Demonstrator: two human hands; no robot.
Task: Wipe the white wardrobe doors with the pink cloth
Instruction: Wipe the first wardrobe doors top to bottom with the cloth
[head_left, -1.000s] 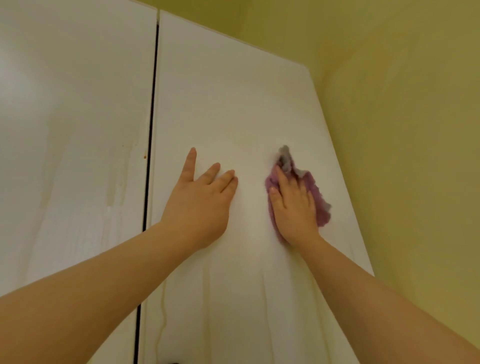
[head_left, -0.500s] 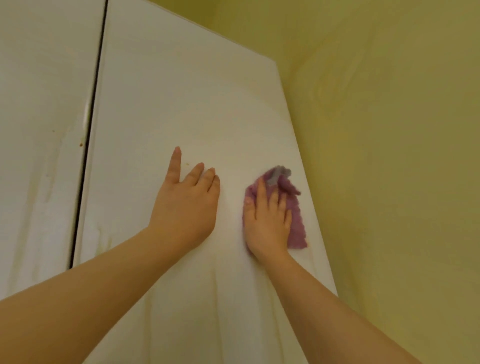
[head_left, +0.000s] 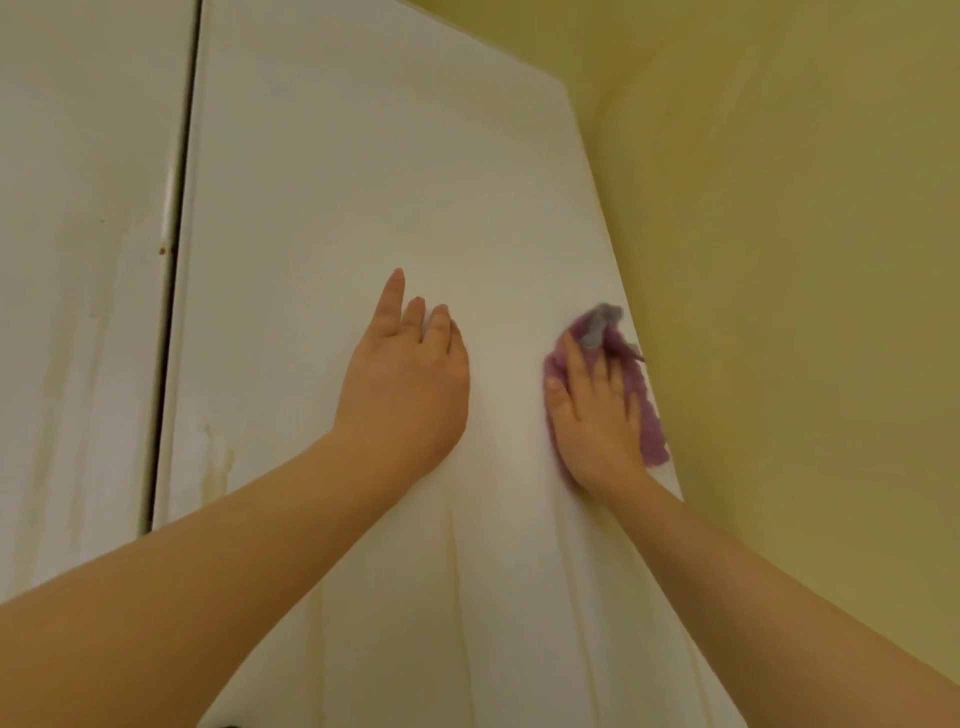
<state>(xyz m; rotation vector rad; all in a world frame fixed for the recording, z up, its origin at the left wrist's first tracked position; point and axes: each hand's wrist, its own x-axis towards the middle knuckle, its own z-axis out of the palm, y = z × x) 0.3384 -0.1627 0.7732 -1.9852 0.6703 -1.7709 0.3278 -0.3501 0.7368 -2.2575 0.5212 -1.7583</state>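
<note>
Two white wardrobe doors fill the view. The right door (head_left: 363, 182) carries both my hands. My right hand (head_left: 595, 415) lies flat with straight fingers on the pink cloth (head_left: 649, 431), pressing it against the door close to its right edge. A grey tuft of the cloth sticks out above my fingertips. My left hand (head_left: 405, 384) rests flat and open on the same door, a palm's width left of the cloth. The left door (head_left: 78, 260) shows faint yellowish drip streaks.
A dark vertical gap (head_left: 174, 270) separates the two doors. A yellow wall (head_left: 805, 260) meets the wardrobe's right side. Pale streaks run down the lower part of the right door.
My right hand slid the cloth rightward toward the door's right edge. My view shifted right and then back a little; my left hand stayed flat on the door.
</note>
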